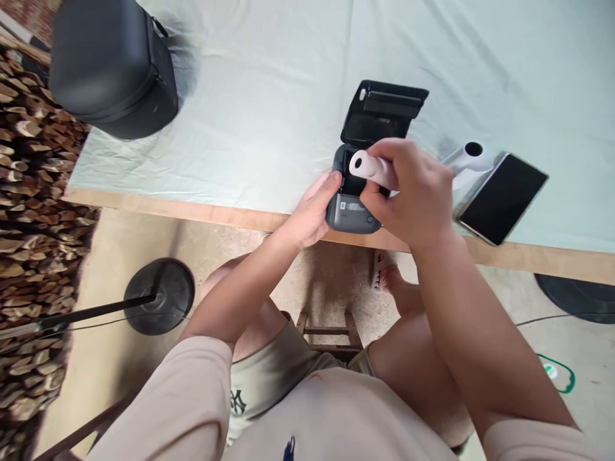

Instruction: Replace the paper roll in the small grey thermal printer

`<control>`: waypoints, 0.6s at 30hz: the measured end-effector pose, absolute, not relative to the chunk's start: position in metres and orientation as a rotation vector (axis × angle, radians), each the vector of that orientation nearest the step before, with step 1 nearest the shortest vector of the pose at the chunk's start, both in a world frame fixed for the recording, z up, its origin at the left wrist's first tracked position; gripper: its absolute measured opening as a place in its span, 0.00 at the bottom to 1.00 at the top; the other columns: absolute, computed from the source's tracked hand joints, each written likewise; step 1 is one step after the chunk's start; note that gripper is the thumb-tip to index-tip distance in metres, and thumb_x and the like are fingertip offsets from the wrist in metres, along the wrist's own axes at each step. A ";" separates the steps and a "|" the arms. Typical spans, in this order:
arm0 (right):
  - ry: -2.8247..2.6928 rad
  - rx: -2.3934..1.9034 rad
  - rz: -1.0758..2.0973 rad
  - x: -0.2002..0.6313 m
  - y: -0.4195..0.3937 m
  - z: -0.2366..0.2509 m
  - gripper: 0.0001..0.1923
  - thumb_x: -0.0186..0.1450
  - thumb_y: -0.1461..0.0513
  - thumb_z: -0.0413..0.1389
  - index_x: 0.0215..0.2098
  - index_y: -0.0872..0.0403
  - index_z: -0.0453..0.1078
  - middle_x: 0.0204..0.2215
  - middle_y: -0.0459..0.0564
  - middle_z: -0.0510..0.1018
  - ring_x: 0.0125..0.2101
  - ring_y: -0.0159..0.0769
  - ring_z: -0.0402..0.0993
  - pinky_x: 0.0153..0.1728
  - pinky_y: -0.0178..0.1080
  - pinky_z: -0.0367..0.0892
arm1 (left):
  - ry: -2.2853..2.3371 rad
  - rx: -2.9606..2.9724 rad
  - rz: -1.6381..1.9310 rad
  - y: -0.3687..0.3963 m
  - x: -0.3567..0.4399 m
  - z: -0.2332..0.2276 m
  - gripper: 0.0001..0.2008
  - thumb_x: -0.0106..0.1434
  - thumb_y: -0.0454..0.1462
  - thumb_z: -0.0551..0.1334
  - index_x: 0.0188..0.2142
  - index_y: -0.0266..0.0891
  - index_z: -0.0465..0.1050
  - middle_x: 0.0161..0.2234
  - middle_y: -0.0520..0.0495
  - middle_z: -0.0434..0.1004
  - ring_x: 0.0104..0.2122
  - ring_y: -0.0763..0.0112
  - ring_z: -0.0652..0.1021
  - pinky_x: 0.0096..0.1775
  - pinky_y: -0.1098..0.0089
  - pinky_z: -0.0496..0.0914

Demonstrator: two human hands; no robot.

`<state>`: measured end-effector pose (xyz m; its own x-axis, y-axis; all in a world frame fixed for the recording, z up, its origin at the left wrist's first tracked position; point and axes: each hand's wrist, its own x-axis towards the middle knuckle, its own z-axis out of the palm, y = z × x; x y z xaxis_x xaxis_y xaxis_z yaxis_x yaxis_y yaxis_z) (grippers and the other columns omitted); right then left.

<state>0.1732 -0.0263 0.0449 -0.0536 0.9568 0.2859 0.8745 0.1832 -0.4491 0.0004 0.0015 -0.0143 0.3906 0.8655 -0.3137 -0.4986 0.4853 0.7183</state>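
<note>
A small dark grey portable printer (354, 219) lies near the table's front edge. Its black lid (377, 121) is swung up and back, baring the compartment. My left hand (314, 208) grips the printer's left side, with the thumb at the compartment's edge. In my right hand (418, 189) is a white paper roll (372, 168), held between thumb and fingers over the compartment. The roll's left end, with its hollow core, faces up and left; my hand hides its other end. Behind my right hand stands a second white paper roll (464, 163), partly covered.
A smartphone (502, 198) with a dark screen lies right of my right hand. A black zippered case (115, 70) stands at the table's far left. Pale cloth (250, 109) covers the table. Below are round black stand bases (161, 275) and stacked firewood (38, 224).
</note>
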 end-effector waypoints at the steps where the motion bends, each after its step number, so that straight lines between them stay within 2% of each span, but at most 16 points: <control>1: -1.993 -1.741 0.225 0.171 -0.024 0.044 0.20 0.71 0.63 0.58 0.59 0.42 0.79 0.53 0.54 0.90 0.55 0.57 0.88 0.67 0.62 0.79 | 0.739 0.587 0.930 0.001 0.000 -0.013 0.17 0.80 0.51 0.71 0.57 0.44 0.85 0.52 0.48 0.95 0.62 0.52 0.92 0.63 0.58 0.89; 3: -2.035 -1.750 0.226 0.172 -0.020 0.040 0.21 0.70 0.66 0.57 0.58 0.44 0.80 0.51 0.55 0.90 0.55 0.58 0.89 0.69 0.63 0.77 | 0.726 0.621 0.925 -0.001 0.000 -0.012 0.17 0.79 0.51 0.73 0.56 0.43 0.84 0.52 0.47 0.95 0.63 0.53 0.92 0.64 0.60 0.89; 7: -1.985 -1.639 0.088 0.183 -0.016 0.018 0.20 0.73 0.65 0.57 0.57 0.43 0.82 0.58 0.55 0.89 0.55 0.54 0.88 0.58 0.55 0.82 | 0.704 0.633 0.929 -0.001 0.001 -0.011 0.15 0.77 0.50 0.75 0.51 0.43 0.83 0.54 0.47 0.94 0.64 0.54 0.91 0.65 0.60 0.87; 8: -1.954 -1.584 0.008 0.185 -0.015 0.011 0.19 0.73 0.65 0.57 0.57 0.43 0.82 0.56 0.55 0.90 0.54 0.53 0.89 0.57 0.54 0.82 | 0.708 0.624 0.929 -0.001 0.001 -0.011 0.16 0.77 0.51 0.76 0.51 0.42 0.83 0.55 0.47 0.94 0.64 0.53 0.91 0.65 0.59 0.87; 11: -1.876 -1.401 -0.210 0.185 -0.015 -0.006 0.16 0.75 0.64 0.56 0.53 0.43 0.82 0.41 0.50 0.90 0.42 0.48 0.89 0.57 0.54 0.81 | 0.718 0.597 0.924 0.003 0.000 -0.015 0.19 0.76 0.52 0.76 0.52 0.42 0.82 0.54 0.46 0.94 0.66 0.50 0.90 0.66 0.57 0.87; 13: -1.864 -1.303 -0.258 0.182 -0.016 -0.010 0.12 0.78 0.63 0.56 0.48 0.42 0.81 0.37 0.47 0.90 0.38 0.45 0.89 0.58 0.54 0.79 | 0.705 0.599 0.908 0.006 -0.002 -0.018 0.20 0.76 0.54 0.75 0.50 0.41 0.82 0.53 0.45 0.94 0.67 0.48 0.89 0.65 0.56 0.87; 15: -1.875 -1.203 -0.240 0.178 -0.019 -0.009 0.10 0.80 0.61 0.57 0.43 0.43 0.79 0.38 0.45 0.91 0.41 0.44 0.92 0.56 0.53 0.78 | 0.680 0.619 0.893 0.009 -0.004 -0.021 0.21 0.74 0.56 0.75 0.48 0.41 0.82 0.50 0.45 0.94 0.67 0.46 0.89 0.64 0.56 0.87; 18: -1.897 -1.028 -0.145 0.177 -0.024 -0.006 0.07 0.81 0.56 0.60 0.44 0.43 0.79 0.40 0.46 0.91 0.52 0.50 0.93 0.56 0.54 0.77 | 0.676 0.670 0.918 0.010 -0.008 -0.024 0.24 0.65 0.54 0.82 0.49 0.43 0.82 0.46 0.48 0.92 0.60 0.49 0.91 0.57 0.60 0.87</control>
<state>0.1773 -0.0237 -0.0065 -0.2061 0.5938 0.7778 0.7050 0.6413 -0.3027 -0.0075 0.0099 -0.0236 0.4391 0.8684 -0.2304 -0.4778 0.4429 0.7586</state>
